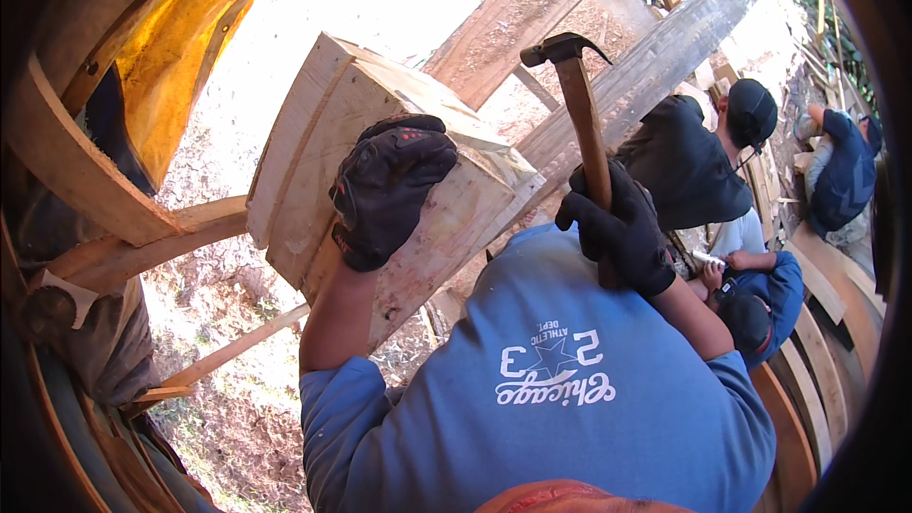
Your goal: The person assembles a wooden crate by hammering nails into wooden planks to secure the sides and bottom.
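Observation:
My right hand (622, 228), in a dark work glove, grips the wooden handle of a claw hammer (591, 123). The hammer is raised, its dark metal head up and its claw pointing right. My left hand (391, 190), also gloved, is closed with curled fingers against a box-like piece of pale nailed boards (313, 147). Whatever those fingers hold, if anything, is hidden. The box sits tilted in front of me, partly covered by my left hand and forearm.
Long planks (655, 57) run diagonally behind the box. Orange-yellow sheeting (176, 47) hangs at the left above curved timber (85, 161). Several people are close on the right, one in a black shirt (684, 166). Stacked boards (807, 389) lie beside them.

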The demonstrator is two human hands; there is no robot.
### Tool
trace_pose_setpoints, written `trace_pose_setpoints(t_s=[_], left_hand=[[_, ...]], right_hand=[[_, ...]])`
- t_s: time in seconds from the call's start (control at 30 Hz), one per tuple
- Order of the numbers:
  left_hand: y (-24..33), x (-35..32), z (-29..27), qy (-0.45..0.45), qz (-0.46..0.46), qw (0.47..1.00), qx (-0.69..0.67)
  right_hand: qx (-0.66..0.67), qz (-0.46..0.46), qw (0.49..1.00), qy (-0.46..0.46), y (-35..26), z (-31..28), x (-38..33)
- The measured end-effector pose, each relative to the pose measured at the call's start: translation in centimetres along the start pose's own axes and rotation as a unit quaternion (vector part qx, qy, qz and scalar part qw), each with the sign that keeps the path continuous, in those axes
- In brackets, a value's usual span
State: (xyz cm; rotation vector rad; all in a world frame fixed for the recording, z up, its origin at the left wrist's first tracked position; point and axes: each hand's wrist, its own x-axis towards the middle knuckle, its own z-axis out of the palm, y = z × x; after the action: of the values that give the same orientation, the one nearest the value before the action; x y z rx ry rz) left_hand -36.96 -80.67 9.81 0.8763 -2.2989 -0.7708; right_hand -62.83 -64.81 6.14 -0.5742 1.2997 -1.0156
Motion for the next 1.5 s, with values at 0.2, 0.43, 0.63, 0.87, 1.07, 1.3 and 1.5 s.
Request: trace_pose_setpoints(t_s=[0.2, 0.43, 0.63, 0.87, 1.07, 1.3, 1.5], left_hand=[[0.4, 0.2, -0.2, -0.011, -0.015, 0.999, -0.048], [-0.2, 0.0, -0.3, -0.025, 0.000, 0.995, -0.102], [-0.9, -0.6, -0.1, -0.007, 0.000, 0.995, -0.100], [-0.7, -0.7, 0.2, 0.013, -0.019, 0.991, -0.132], [-0.8, -0.6, 0.0, -0.006, 0.013, 0.994, -0.104], [0.1, 0.6, -0.7, -0.039, 0.019, 0.994, -0.101], [-1.9, 0.7, -0.5, -0.048, 0.130, 0.986, -0.088]], right_hand=[[0.008, 0.012, 1.000, -0.007, -0.2, 0.6, -0.4], [0.020, 0.001, 1.000, -0.004, 0.1, 1.2, -1.2], [0.027, -0.015, 0.999, 0.017, 0.7, 1.3, -1.9], [0.037, -0.024, 0.998, 0.036, 1.4, 1.5, -2.4], [0.014, -0.029, 0.999, 0.032, 1.6, 1.3, -2.7], [-0.050, -0.079, 0.995, 0.043, 0.6, 1.1, -3.9], [-0.390, -0.222, 0.888, 0.102, -2.2, -0.7, -4.7]])
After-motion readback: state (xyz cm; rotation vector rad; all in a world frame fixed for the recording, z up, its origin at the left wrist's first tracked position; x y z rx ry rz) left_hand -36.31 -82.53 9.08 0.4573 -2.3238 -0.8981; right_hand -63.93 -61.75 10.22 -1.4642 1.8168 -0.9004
